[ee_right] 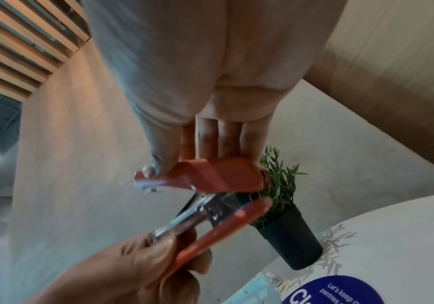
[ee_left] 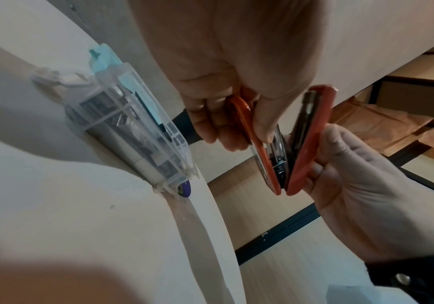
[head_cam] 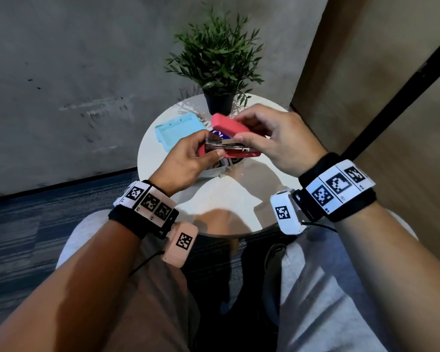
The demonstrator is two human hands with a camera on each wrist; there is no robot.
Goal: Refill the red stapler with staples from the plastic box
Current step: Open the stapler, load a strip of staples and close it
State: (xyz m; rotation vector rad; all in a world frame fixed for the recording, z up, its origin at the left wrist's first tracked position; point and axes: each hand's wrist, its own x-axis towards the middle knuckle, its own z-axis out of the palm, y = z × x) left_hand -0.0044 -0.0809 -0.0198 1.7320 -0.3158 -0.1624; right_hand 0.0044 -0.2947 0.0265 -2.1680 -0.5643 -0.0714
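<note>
- While we hold the red stapler (head_cam: 233, 146) in the air above the round white table (head_cam: 239, 194), our left hand (head_cam: 188, 161) curls around the front end of its base and metal staple channel.
- At the other end, our right hand (head_cam: 272, 141) pinches the raised red top cover (head_cam: 229, 125) between thumb and fingers, so the stapler is hinged open.
- We judge it small, light and rigid, with smooth plastic that could slip; the base sides and the cover's rear seem the safest places to hold, away from the sprung metal rail.
- On the table's left lies a pale blue lid (head_cam: 179, 128); the clear plastic box (ee_left: 132, 131) sits under our hands, with a blue round sticker (ee_right: 340, 292) beside it.
- At the far edge stands a small potted plant (head_cam: 219, 62).
- Around us: grey concrete wall on the left, striped carpet, and brown panelling on the right.
</note>
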